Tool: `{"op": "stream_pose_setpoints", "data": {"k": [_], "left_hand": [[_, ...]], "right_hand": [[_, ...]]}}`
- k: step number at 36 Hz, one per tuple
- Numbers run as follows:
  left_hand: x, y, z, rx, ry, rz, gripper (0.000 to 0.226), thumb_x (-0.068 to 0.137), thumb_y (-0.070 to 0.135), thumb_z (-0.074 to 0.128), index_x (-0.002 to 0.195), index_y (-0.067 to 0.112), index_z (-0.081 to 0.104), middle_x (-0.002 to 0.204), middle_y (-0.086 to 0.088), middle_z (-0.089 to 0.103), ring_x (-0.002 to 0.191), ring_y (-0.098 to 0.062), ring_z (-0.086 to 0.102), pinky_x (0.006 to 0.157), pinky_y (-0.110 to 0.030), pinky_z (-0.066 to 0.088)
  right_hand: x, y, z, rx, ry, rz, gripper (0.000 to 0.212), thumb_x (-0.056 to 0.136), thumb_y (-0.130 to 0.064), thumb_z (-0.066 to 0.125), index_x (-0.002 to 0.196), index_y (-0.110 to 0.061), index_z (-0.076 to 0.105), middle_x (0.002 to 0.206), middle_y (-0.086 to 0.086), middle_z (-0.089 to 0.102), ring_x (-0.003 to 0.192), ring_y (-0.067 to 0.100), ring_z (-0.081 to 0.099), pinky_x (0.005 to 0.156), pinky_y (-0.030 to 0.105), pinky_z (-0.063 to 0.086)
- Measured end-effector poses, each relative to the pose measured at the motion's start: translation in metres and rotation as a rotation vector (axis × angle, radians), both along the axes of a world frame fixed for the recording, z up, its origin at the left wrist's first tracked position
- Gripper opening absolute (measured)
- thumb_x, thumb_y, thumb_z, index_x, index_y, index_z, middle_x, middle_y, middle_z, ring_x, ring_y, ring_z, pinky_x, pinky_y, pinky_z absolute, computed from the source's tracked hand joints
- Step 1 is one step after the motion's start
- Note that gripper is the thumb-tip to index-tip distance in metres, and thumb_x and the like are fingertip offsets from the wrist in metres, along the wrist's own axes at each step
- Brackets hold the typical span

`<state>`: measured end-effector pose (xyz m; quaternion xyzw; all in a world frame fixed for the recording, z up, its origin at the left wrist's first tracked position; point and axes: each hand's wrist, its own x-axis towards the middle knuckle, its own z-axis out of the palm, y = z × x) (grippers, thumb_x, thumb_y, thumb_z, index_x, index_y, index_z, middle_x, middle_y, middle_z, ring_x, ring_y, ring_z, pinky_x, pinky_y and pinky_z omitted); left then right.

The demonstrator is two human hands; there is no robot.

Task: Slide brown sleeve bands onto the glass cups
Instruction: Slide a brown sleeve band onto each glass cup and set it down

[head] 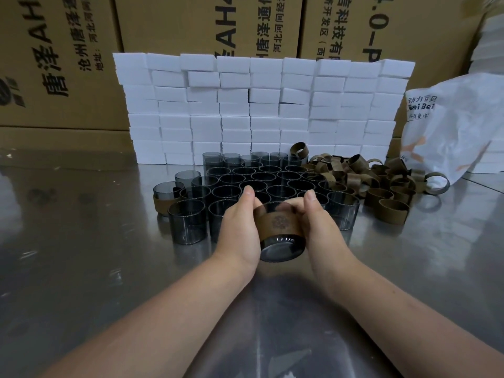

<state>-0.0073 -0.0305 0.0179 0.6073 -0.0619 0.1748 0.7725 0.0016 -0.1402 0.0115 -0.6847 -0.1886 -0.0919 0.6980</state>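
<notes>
The tabletop [81, 241] is bare, reflective metal on the far left, with open room from the near edge of the view back to the cartons [54, 64]. A banded cup [163, 199] marks the left edge of the group and stands touching its neighbours. To its right the cups [245, 181] stand upright and packed rim to rim in rows. The back row is close to a wall of white blocks [261, 110], and the front row is just beyond the hands.

The left hand [240, 227] grips the left side of the cup [282, 249], its thumb lying along the upper rim and its fingers curled round the far side. This cup is lifted clear of the tabletop in front of the group and tilted with its dark base toward the camera. The band [279, 223] wraps its middle with a round emblem facing out, leaving glass showing above and below it. The right hand [319, 227] grips the right side the same way. Its thumb is up at the rim, and its curled fingers show blurred through the glass.

Below the cup and between the forearms the tabletop is open.

To the right, loose bands [381, 181] lie in a heap touching the right edge of the group. They spread toward a white bag [458, 126], whose lower edge rests by the last rings.
</notes>
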Motion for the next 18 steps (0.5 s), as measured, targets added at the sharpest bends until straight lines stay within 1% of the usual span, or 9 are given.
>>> {"op": "stream_pose_setpoints", "data": {"k": [2, 5, 8, 9, 11, 13, 15, 16, 18], "left_hand": [[0.000, 0.001, 0.000, 0.064, -0.056, 0.048, 0.061, 0.098, 0.042, 0.032, 0.041, 0.023, 0.039, 0.044, 0.011, 0.038, 0.048, -0.008, 0.038, 0.060, -0.027, 0.037], [0.001, 0.003, -0.003, 0.193, -0.143, 0.119, 0.049, 0.086, 0.049, 0.030, 0.047, 0.020, 0.037, 0.043, 0.010, 0.038, 0.046, -0.005, 0.035, 0.049, -0.018, 0.033], [0.001, 0.002, -0.007, 0.326, -0.159, 0.154, 0.047, 0.082, 0.051, 0.025, 0.051, 0.019, 0.039, 0.045, 0.010, 0.041, 0.049, -0.006, 0.037, 0.052, -0.022, 0.032], [0.001, 0.002, -0.009, 0.359, -0.166, 0.167, 0.047, 0.082, 0.052, 0.025, 0.052, 0.020, 0.040, 0.046, 0.011, 0.042, 0.050, -0.005, 0.038, 0.053, -0.023, 0.032], [0.002, 0.002, -0.011, 0.448, -0.207, 0.197, 0.046, 0.083, 0.050, 0.023, 0.054, 0.019, 0.041, 0.048, 0.009, 0.043, 0.052, -0.004, 0.040, 0.055, -0.022, 0.033], [0.002, 0.002, -0.013, 0.552, -0.264, 0.198, 0.051, 0.086, 0.047, 0.022, 0.058, 0.014, 0.048, 0.054, 0.005, 0.047, 0.057, -0.008, 0.045, 0.060, -0.024, 0.037], [0.001, 0.002, -0.013, 0.643, -0.312, 0.165, 0.055, 0.089, 0.043, 0.022, 0.068, 0.005, 0.056, 0.064, -0.003, 0.056, 0.065, -0.013, 0.049, 0.066, -0.030, 0.039], [0.001, 0.001, -0.013, 0.672, -0.332, 0.147, 0.053, 0.090, 0.041, 0.023, 0.070, 0.007, 0.057, 0.066, -0.003, 0.057, 0.067, -0.012, 0.050, 0.067, -0.031, 0.040], [0.001, 0.001, -0.012, 0.716, -0.362, 0.125, 0.041, 0.091, 0.040, 0.024, 0.065, 0.024, 0.052, 0.065, 0.007, 0.051, 0.066, -0.006, 0.048, 0.066, -0.027, 0.039]], "right_hand": [[0.001, 0.001, 0.000, 0.067, 0.027, 0.041, 0.052, 0.076, -0.062, 0.031, 0.073, -0.029, 0.071, 0.084, -0.004, 0.069, 0.084, 0.012, 0.064, 0.076, 0.028, 0.050], [-0.001, 0.000, 0.001, 0.089, -0.030, -0.010, 0.050, 0.084, -0.064, 0.034, 0.079, -0.029, 0.071, 0.088, -0.006, 0.071, 0.087, 0.007, 0.064, 0.077, 0.022, 0.049], [-0.001, -0.003, 0.003, 0.046, -0.079, -0.064, 0.046, 0.086, -0.059, 0.039, 0.084, -0.023, 0.067, 0.090, -0.005, 0.069, 0.091, 0.009, 0.062, 0.083, 0.024, 0.048], [-0.002, -0.003, 0.003, 0.002, -0.096, -0.069, 0.042, 0.087, -0.054, 0.042, 0.082, -0.021, 0.067, 0.085, -0.008, 0.068, 0.085, 0.006, 0.061, 0.079, 0.020, 0.048], [-0.004, -0.003, 0.003, -0.123, -0.128, -0.079, 0.034, 0.086, -0.043, 0.043, 0.073, -0.021, 0.064, 0.069, -0.014, 0.061, 0.068, -0.001, 0.055, 0.065, 0.014, 0.044], [-0.004, -0.002, 0.001, -0.281, -0.138, -0.132, 0.035, 0.091, -0.037, 0.048, 0.064, -0.020, 0.059, 0.058, -0.015, 0.053, 0.057, -0.002, 0.047, 0.058, 0.018, 0.040], [-0.002, -0.004, -0.001, -0.368, -0.126, -0.212, 0.037, 0.092, -0.032, 0.050, 0.061, -0.013, 0.056, 0.052, -0.013, 0.048, 0.052, 0.000, 0.042, 0.056, 0.024, 0.037], [0.000, -0.005, -0.001, -0.384, -0.117, -0.247, 0.038, 0.091, -0.032, 0.050, 0.061, -0.010, 0.055, 0.050, -0.012, 0.046, 0.050, 0.001, 0.041, 0.054, 0.025, 0.036], [0.003, -0.007, -0.001, -0.422, -0.118, -0.303, 0.041, 0.091, -0.033, 0.049, 0.060, -0.008, 0.053, 0.048, -0.011, 0.044, 0.048, 0.002, 0.040, 0.050, 0.022, 0.034]]}}
